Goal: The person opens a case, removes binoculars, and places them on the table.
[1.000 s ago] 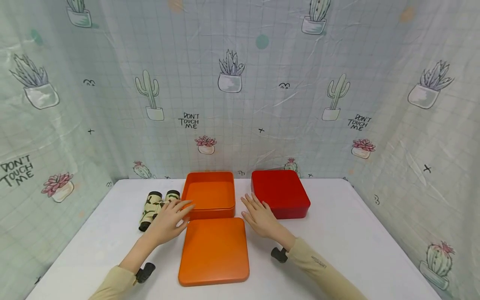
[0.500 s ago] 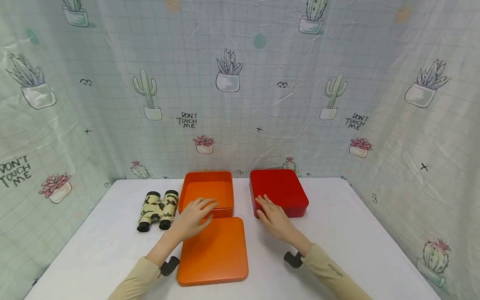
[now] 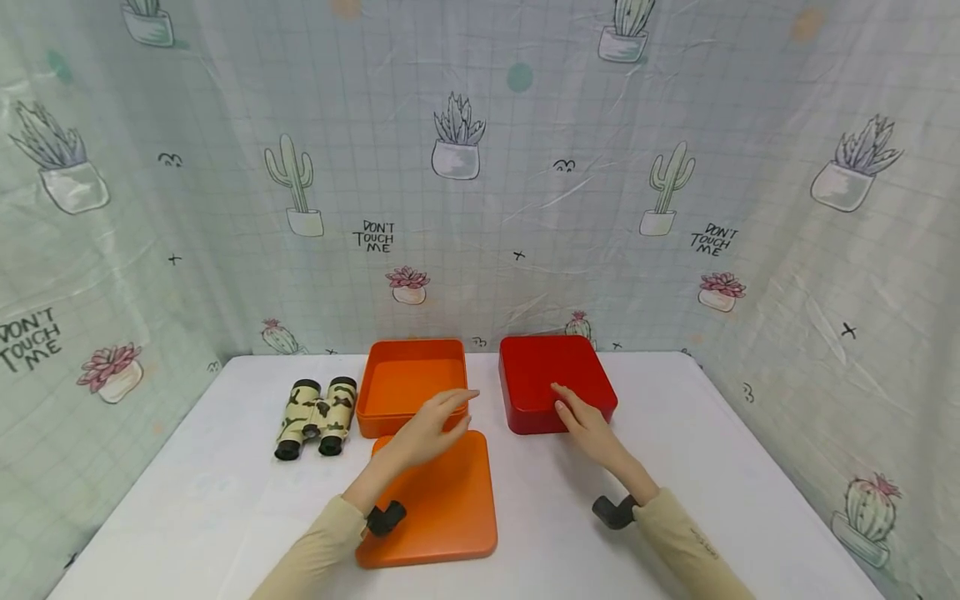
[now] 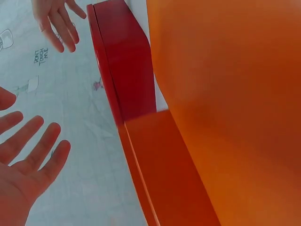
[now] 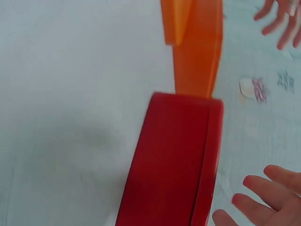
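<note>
My left hand (image 3: 431, 429), fingers spread and relaxed, hovers over the front right corner of an orange box (image 3: 412, 379) that has its top off. Under that forearm lies the flat orange lid (image 3: 442, 517). My right hand (image 3: 588, 422) reaches over the front edge of a closed red box (image 3: 551, 371), its fingers extended. Seen from the right wrist, the fingers (image 5: 263, 193) stay above the red box (image 5: 174, 160) with nothing held. In the left wrist view, too, the palm and fingers (image 4: 40, 155) hold nothing.
A pair of camouflage binoculars (image 3: 318, 417) lies left of the orange box on the white table (image 3: 187, 483). Behind the table hangs a curtain (image 3: 480, 217) printed with cacti. A black wrist camera (image 3: 615, 512) sits under the right wrist.
Both hands have moved right. The left went from above the binoculars, which now show fully, across the orange box. The right went from the red box's left side to over its front edge.
</note>
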Demonstrator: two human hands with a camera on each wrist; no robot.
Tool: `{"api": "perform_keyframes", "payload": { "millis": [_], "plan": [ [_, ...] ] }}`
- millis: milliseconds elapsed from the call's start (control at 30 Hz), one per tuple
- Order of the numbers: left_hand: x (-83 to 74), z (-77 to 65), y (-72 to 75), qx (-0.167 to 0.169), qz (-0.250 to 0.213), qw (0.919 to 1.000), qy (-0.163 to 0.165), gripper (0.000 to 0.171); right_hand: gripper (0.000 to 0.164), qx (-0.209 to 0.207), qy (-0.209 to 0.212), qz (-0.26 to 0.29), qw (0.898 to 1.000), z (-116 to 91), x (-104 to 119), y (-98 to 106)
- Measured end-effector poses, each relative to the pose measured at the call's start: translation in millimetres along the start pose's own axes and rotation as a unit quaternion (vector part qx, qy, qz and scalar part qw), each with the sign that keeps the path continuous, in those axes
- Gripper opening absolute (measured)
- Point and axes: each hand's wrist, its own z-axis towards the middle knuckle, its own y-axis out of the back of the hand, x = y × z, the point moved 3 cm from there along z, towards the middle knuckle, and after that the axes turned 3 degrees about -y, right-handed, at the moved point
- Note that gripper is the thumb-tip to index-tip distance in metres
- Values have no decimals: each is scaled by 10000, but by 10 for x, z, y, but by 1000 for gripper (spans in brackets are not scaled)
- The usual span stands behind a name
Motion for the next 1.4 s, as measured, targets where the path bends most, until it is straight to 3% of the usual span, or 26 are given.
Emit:
{"api": "perform_keyframes", "payload": {
  "millis": [200,400,567,667,733,767,900,967,1067,1133,1300,1400],
  "plan": [
    [-18,116,-114,166,-521,9985,80,43,46,91,-442,887,9950,20,-140,161],
    [26,201,-240,135,-1179,9921,405,43,52,305,-770,2168,9727,43,-375,369],
    [98,258,-301,1,-1795,9785,1019,41,57,121,-1045,2586,9602,41,-564,589],
    [137,290,-321,-63,-2363,9621,1358,40,58,-48,-1157,2624,9580,36,-638,687],
    [162,310,-331,-55,-2998,9409,1577,40,58,-111,-1227,2690,9552,46,-673,731],
    [179,319,-336,-55,-3385,9248,1737,39,59,-129,-1265,2748,9531,53,-684,750],
    [265,338,-353,-189,-4680,8491,2443,38,61,-13,-1435,3020,9424,91,-711,814],
    [292,345,-363,-279,-5085,8168,2711,38,61,81,-1500,3204,9353,101,-714,848],
    [306,361,-388,-344,-5393,7919,2844,39,58,239,-1593,3596,9191,122,-739,892],
    [306,372,-417,-410,-5610,7742,2901,40,56,345,-1677,4018,8996,144,-772,908],
    [298,396,-527,-574,-5998,7349,3111,43,41,482,-1919,5171,8327,205,-882,917],
    [277,404,-599,-650,-6208,7082,3300,46,29,479,-2070,5599,8008,229,-940,903]
  ]
}}
